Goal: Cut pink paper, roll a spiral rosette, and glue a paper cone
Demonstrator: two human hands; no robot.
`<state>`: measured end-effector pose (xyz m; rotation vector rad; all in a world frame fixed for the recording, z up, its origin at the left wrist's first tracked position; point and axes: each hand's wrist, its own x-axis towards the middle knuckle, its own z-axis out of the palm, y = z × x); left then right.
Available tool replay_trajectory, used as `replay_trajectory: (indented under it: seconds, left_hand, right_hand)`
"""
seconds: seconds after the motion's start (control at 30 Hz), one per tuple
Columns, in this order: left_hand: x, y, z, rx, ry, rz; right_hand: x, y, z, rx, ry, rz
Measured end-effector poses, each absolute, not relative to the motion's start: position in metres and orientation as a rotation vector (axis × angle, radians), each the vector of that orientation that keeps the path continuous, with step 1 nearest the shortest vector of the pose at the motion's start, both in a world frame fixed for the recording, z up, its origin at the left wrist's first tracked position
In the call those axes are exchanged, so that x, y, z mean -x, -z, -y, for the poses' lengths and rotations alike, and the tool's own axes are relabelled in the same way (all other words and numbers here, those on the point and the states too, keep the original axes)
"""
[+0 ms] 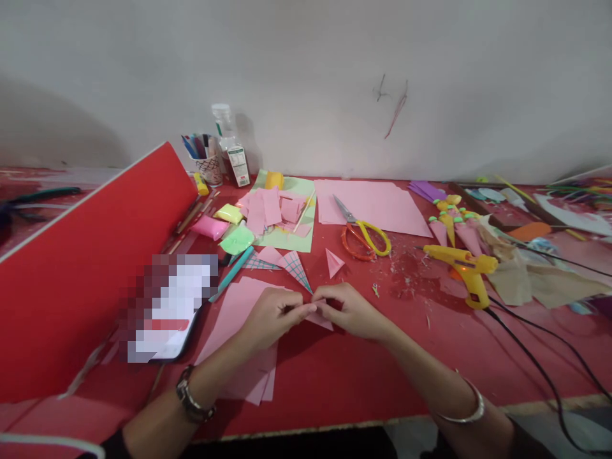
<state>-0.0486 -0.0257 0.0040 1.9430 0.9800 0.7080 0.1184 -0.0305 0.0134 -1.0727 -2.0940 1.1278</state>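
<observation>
My left hand [271,313] and my right hand [348,309] meet at the middle of the red table [363,376], fingers pinched together on a small folded piece of pink paper [321,319]. The left wrist wears a watch, the right a metal bangle. Pink paper sheets [239,344] lie under my left hand. Just beyond the hands lie two pink cones with a teal grid [296,268] and a small plain pink cone [333,262].
Orange-and-yellow scissors [363,236] rest by a large pink sheet [373,205]. A yellow glue gun [466,268] with black cords lies at right, near small paper cones. A red board [90,280] leans at left beside a phone [167,306], a pen cup [206,159] and a bottle [232,148].
</observation>
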Motion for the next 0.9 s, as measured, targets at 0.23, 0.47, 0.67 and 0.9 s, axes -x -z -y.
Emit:
replay_trajectory:
  seconds: [0.23,0.47,0.67,0.9]
  left_hand:
    - [0.0486,-0.0034,0.0271,-1.865,-0.667,-0.957]
    - [0.0473,-0.0023,0.0288,-2.111,-0.477,-0.926]
    - [0.0440,-0.0011,0.0305,-2.198,-0.462,-0.876]
    - [0.0502,-0.0036,0.0303,-2.062,-0.549,-0.907]
  right_hand:
    - [-0.1169,-0.0142,0.0304,1.094,-1.027,2.039]
    - [-0.1130,-0.0099,0.0343,0.997,-0.941,2.163]
    - [-0.1121,-0.0112,0.0369,0.958,-0.865,2.268]
    - [-0.1208,-0.0105,0.0307,1.014,-0.666,2.267]
